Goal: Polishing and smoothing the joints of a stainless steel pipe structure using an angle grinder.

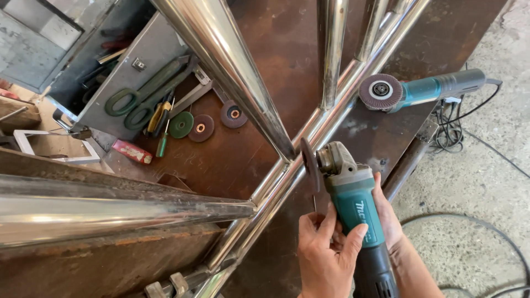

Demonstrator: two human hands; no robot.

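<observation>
Bright daylight, sharp focus; strong glare streaks on steel tubes [232, 60], soft shadows on tabletop [265, 33], slight wide-angle stretch at edges.

both hands [342, 237] grip teal angle grinder [353, 207] | disc touching steel tube frame [309, 138]

We count two teal angle grinders: one in hand [353, 204], one lying on the bench [425, 89]. Three loose discs [200, 127] beside the toolbox [127, 72]. Two hands: left hand [326, 254], right hand [386, 215]. One shiny tube frame [309, 138].
</observation>
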